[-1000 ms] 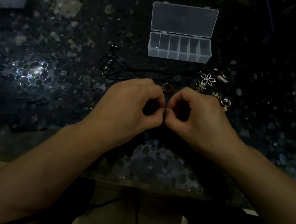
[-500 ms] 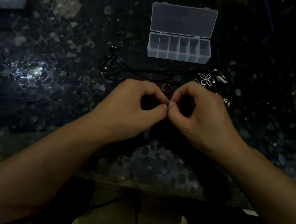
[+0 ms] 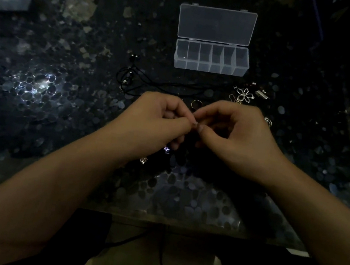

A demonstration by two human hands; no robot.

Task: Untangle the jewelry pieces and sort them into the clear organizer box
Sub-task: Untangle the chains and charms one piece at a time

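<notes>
- The untangling step is in hand: the left hand (image 3: 157, 121) and the right hand (image 3: 236, 133) are meeting fingertip to fingertip above the tabletop (image 3: 38, 114), each pinching something very small between thumb and forefinger (it is too dark to tell which piece).
- Two small shiny pieces (image 3: 143, 160) are showing just below the left hand; I cannot tell if they are hanging from the pinch.
- In my judgement, the next move is calling for a gentle pull apart, without jerking.
- The clear organizer box (image 3: 211, 58) is standing open beyond the hands, its lid lying flat behind; its six compartments are looking empty.
- The black cord (image 3: 164, 84), the ring (image 3: 196, 103) and the flower pendant (image 3: 244, 95) are waiting between box and hands.
</notes>
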